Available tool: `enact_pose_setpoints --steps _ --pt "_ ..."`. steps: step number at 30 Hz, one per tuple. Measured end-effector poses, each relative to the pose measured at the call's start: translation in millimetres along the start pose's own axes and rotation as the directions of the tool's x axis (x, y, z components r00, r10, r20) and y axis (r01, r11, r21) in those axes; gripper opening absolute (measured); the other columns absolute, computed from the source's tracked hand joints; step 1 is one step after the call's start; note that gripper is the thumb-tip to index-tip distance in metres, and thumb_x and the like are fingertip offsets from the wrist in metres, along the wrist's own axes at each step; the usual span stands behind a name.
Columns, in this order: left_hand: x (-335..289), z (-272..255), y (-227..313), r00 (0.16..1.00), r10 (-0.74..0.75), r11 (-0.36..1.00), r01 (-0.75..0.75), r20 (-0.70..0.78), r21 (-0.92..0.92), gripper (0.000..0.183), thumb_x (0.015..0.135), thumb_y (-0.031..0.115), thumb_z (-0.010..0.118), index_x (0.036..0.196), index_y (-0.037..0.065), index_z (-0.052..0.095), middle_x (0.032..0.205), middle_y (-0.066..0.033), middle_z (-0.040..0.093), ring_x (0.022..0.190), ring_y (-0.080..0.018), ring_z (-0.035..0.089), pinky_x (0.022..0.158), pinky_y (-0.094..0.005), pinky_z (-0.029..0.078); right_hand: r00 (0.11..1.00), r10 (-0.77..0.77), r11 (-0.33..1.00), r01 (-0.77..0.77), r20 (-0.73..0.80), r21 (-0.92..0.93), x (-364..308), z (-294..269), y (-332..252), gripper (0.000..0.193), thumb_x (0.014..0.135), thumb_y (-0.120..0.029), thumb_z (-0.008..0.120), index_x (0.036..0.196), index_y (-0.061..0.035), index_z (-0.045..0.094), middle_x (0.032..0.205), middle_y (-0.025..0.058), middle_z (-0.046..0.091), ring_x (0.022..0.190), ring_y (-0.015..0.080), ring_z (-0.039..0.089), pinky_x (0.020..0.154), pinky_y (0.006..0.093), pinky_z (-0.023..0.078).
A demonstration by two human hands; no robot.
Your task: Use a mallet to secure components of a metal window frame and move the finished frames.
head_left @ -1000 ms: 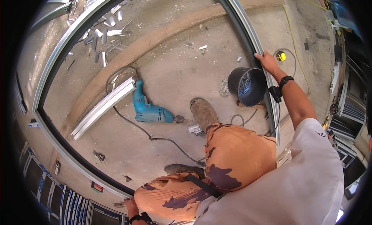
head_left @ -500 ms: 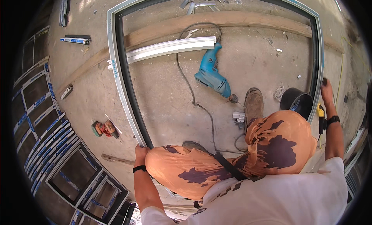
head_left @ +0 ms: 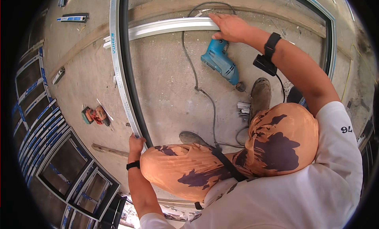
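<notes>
A large window frame of metal with a black inner edge lies around my knees. My left hand is closed on the near end of its left side bar, beside my left knee. Farther off, my right hand reaches across the frame's opening and grips the right end of a silver aluminium profile, thumb below and fingers above. That profile passes the frame's left bar, its far end sticking out on the other side. Just under my right hand lies a blue corded drill, its chuck pointing toward my right boot.
A wooden beam runs across the floor at the far side. A red and green cordless drill lies left of the frame. Stacked frames with blue tape stand at the left. The drill's cord loops between my feet.
My right hand has left the frame's right side and come to the profile's end. My left hand stays on the left bar. The frame has shifted in view.
</notes>
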State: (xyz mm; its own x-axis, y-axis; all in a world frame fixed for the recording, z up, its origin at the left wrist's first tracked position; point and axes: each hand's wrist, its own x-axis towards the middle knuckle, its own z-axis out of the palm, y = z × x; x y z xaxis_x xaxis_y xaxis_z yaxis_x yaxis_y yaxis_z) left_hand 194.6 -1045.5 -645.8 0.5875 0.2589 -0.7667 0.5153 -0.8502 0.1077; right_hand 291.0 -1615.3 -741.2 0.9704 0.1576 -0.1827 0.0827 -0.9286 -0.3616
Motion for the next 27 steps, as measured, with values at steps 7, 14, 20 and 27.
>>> enact_pose_setpoints --steps 7,14,20,27 --pt "-1 6 -14 0.999 0.039 0.999 -0.039 -0.001 0.036 0.033 0.061 0.005 0.064 0.092 -0.005 0.063 0.08 -0.017 0.068 0.074 -0.0291 0.066 0.07 -0.0374 0.051 0.994 0.103 0.985 -0.097 0.038 -0.145 1 -28 3 0.045 0.073 -0.02 0.07 0.112 -0.0027 0.056 0.107 0.0162 0.064 0.101 0.0346 0.061 0.085 0.0457 0.05" --pt "22 15 -57 1.0 0.004 0.998 -0.003 -0.004 0.061 0.033 0.061 0.006 0.066 0.093 -0.004 0.063 0.079 -0.017 0.069 0.073 -0.0306 0.067 0.069 -0.0377 0.052 0.934 0.336 0.937 -0.344 0.124 0.054 -147 -85 85 0.044 0.068 -0.013 0.067 0.108 -0.0026 0.054 0.098 0.0218 0.063 0.094 0.0424 0.059 0.082 0.0467 0.048" --pt "34 29 -64 1.0 0.008 1.0 -0.007 -0.012 0.028 0.032 0.064 0.003 0.064 0.095 -0.002 0.064 0.08 -0.0156 0.069 0.073 -0.0288 0.067 0.069 -0.037 0.052 0.751 0.569 0.803 -0.595 0.335 -0.032 -287 -99 107 0.046 0.069 -0.01 0.069 0.112 -0.0049 0.055 0.1 0.0217 0.064 0.097 0.0415 0.059 0.085 0.0454 0.047" --pt "44 51 -81 0.982 -0.139 0.947 0.171 0.131 -0.272 0.044 0.07 0.0 0.059 0.114 -0.002 0.059 0.093 -0.0151 0.068 0.08 -0.0236 0.066 0.067 -0.0344 0.052 0.662 0.617 0.744 -0.667 0.426 -0.042 -299 -100 87 0.057 0.072 -0.018 0.071 0.124 -0.0068 0.054 0.113 0.0217 0.062 0.106 0.0387 0.058 0.092 0.0446 0.046"
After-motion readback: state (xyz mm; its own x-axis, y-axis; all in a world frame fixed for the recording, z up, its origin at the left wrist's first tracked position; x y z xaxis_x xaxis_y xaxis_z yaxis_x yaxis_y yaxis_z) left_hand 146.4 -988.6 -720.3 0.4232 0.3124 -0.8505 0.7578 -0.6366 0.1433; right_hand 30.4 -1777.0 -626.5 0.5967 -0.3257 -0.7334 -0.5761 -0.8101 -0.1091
